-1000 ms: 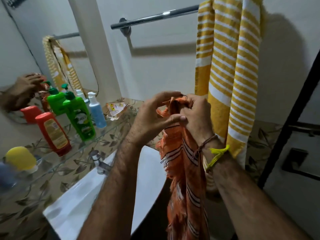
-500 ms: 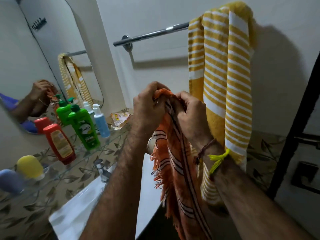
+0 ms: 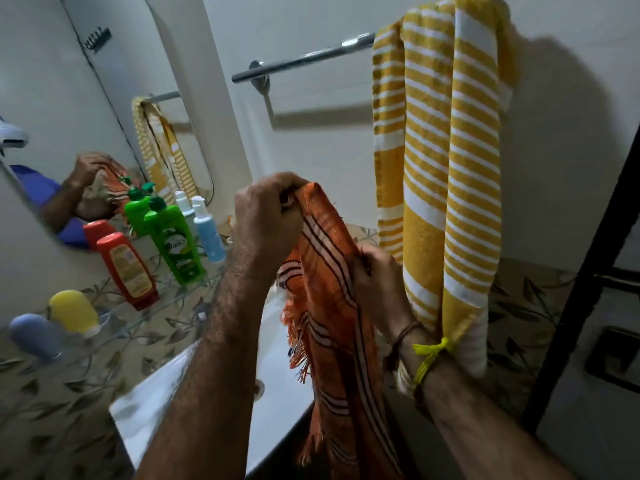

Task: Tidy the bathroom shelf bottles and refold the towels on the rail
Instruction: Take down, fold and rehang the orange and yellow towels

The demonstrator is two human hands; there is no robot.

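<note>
L hand [image 3: 266, 216] & R hand [image 3: 377, 275] both pinch thin fringed orange towel [image 3: 332, 306], fingers curled tight.

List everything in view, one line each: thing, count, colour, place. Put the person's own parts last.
orange towel: 1, orange with dark and white stripes, fringed, held up over the sink
yellow towel: 1, yellow and white striped, hanging over the rail
towel rail: 1, chrome, on the wall
glass shelf: 1, clear, below the mirror
green bottle: 1, green, on the shelf
red bottle: 1, red, on the shelf, left of the green one
blue bottle: 1, pale blue with white pump, on the shelf
yellow container: 1, yellow, shelf's left part
blue container: 1, blue-grey, blurred, shelf's far left
mirror: 1, on the left wall
sink: 1, white, below the shelf
left hand: grips the orange towel's top
right hand: pinches the towel lower down
</note>
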